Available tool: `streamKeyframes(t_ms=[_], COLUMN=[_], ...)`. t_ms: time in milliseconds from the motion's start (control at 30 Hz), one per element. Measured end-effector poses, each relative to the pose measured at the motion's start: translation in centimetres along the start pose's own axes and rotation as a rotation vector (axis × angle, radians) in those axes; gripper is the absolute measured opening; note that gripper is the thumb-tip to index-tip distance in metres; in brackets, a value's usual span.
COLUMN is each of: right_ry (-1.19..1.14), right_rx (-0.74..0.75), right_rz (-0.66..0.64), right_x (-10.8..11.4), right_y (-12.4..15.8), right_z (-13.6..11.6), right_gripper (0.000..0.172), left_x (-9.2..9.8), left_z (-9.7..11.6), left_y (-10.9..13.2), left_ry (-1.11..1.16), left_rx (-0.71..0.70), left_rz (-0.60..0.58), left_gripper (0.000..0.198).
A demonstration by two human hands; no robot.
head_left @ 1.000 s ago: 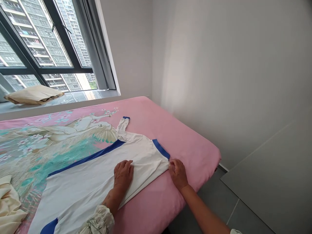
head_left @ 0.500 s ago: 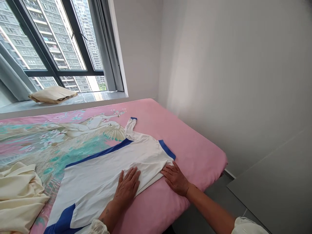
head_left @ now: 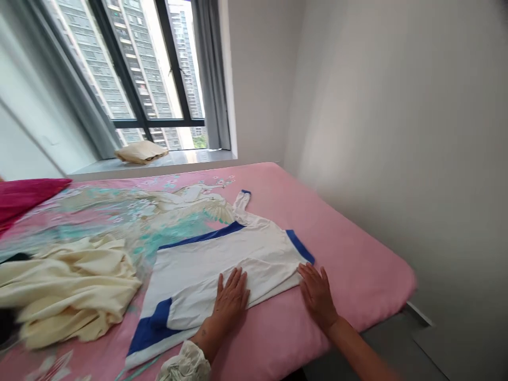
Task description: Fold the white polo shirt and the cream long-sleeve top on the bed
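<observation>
A white garment with blue trim (head_left: 206,264) lies spread flat on the pink bed (head_left: 349,264), one narrow sleeve reaching toward the window. My left hand (head_left: 231,297) rests flat on the garment's near edge, fingers stretched out. My right hand (head_left: 317,296) lies flat on the pink sheet just past the garment's blue-edged right corner, fingers spread and touching the cloth's edge. Neither hand holds anything.
A crumpled cream cloth (head_left: 71,286) is heaped on the bed at left. A red fabric (head_left: 24,193) lies at the far left. A tan cushion (head_left: 141,152) sits on the window sill. A white wall runs along the bed's right side, with grey floor (head_left: 448,354) below.
The view has swung left, bringing the cream cloth and red fabric into sight. My right hand went from pinching the garment's corner to lying flat. Both hands slid along the near edge.
</observation>
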State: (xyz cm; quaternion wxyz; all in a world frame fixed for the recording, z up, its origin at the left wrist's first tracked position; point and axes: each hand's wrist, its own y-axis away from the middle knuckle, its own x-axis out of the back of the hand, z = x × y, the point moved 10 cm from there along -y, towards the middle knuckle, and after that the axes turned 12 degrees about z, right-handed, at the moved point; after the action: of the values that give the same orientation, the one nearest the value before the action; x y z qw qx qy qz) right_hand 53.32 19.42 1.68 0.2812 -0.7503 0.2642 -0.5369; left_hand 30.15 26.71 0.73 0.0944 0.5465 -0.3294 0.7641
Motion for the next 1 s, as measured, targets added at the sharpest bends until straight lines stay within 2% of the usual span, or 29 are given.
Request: streamKeyframes(t_ms=[100,200,267,300,400,467,533,600,733,867,1000], right_ry=[-0.200,-0.318,-0.331,-0.314,-0.209,-0.155,-0.145,-0.142,-0.112,-0.092,-0.077], right_rx=[0.168,0.316,0.375,0.375,0.290,0.238,0.240,0.256,0.281,0.304,0.311], right_rz=[-0.081,-0.176,-0.244,-0.277,-0.352,-0.370,-0.368,-0.358,-0.353,-0.341,-0.344], right_x=[-1.2,-3.5,-5.8,-7.2,-11.1,-12.7,-13.4,-13.5,-13.6,-13.8,-14.1], right_y=[-1.2,-2.5,-2.9,-3.0,-2.6,-1.9,-1.2,-0.7,-0.5,-0.4,-0.1], right_z=[-6.2,-12.6,-15.2,-15.6,-13.9,-12.1,-11.2,-11.0,-11.4,-11.5,-11.2], right_gripper=[0.040,0.040,0.042,0.042,0.050,0.056,0.058,0.057,0.058,0.058,0.059], left_x=[2.4,4.6,5.6,5.9,5.7,5.3,5.1,5.7,8.5,10.2,10.3], left_z=[-0.8,-3.7,-6.2,-7.6,-11.1,-12.2,-12.9,-14.4,-18.6,-20.1,-19.7], left_y=[2.2,4.3,5.7,6.4,8.7,9.7,9.9,9.8,9.6,8.7,8.4], left_ry=[-0.009,-0.069,-0.135,-0.172,-0.224,-0.198,-0.139,-0.094,-0.095,-0.019,0.089], left_rx=[-0.041,0.031,0.104,0.154,0.311,0.371,0.400,0.487,0.669,0.621,0.563], left_rz=[0.012,0.012,0.011,0.004,-0.049,-0.066,-0.057,-0.018,0.055,0.006,-0.050], left_gripper=[0.046,0.049,0.047,0.045,0.051,0.057,0.057,0.055,0.044,0.019,0.023])
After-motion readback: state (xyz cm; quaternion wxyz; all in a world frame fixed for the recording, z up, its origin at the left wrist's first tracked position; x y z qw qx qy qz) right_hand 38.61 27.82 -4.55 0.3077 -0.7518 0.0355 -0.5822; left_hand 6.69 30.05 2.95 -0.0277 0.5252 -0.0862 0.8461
